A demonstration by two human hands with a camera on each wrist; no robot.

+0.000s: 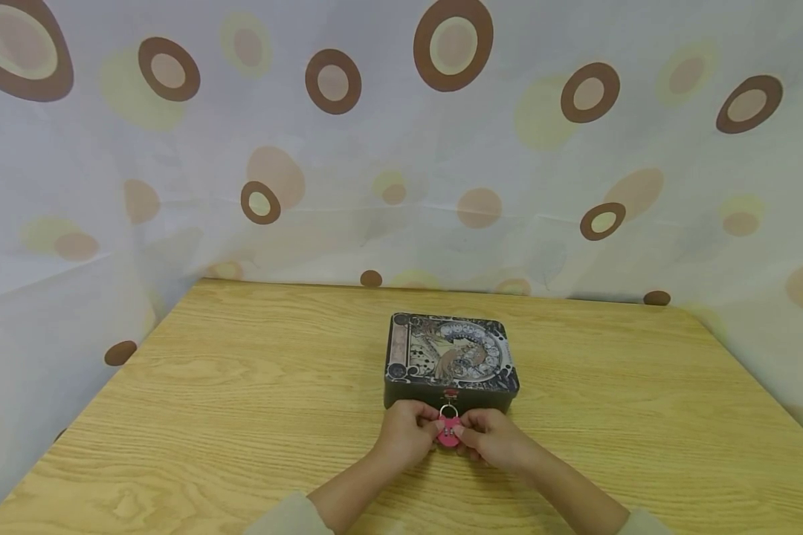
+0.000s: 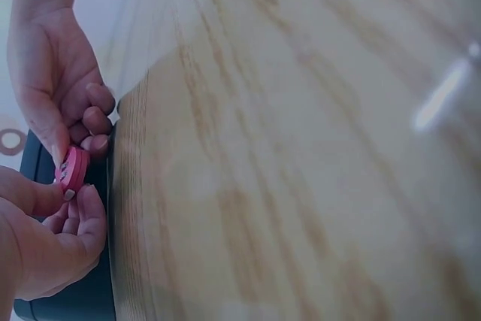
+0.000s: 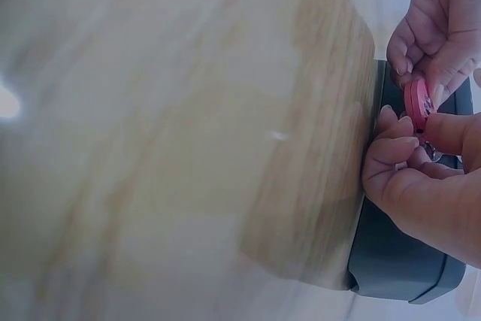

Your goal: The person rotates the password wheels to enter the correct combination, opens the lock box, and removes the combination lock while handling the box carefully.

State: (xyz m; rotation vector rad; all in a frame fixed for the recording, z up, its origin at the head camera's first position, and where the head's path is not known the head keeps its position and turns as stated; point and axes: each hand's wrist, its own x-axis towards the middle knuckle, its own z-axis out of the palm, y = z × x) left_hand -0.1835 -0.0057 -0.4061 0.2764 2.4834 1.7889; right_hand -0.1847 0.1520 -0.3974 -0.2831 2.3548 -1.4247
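A pink combination padlock (image 1: pixel 449 431) with a silver shackle and small number dials hangs at the front clasp (image 1: pixel 450 394) of a dark tin box (image 1: pixel 401 392) with a printed lid. The lid is down. My left hand (image 1: pixel 404 437) pinches the padlock's left side, thumb on its face near the dials. From the other side my right hand (image 1: pixel 498 440) pinches it, its thumb also at the dials. In the left wrist view the padlock (image 2: pixel 73 169) shows edge-on between both hands' fingers. The right wrist view shows the padlock (image 3: pixel 418 103) against the box's dark side (image 3: pixel 398 253).
The box stands on a wood-grain table (image 1: pixel 274 357), towards its middle. Behind the table and along its left and right sides hangs a pale curtain (image 1: pixel 401 148) with brown and yellow circles.
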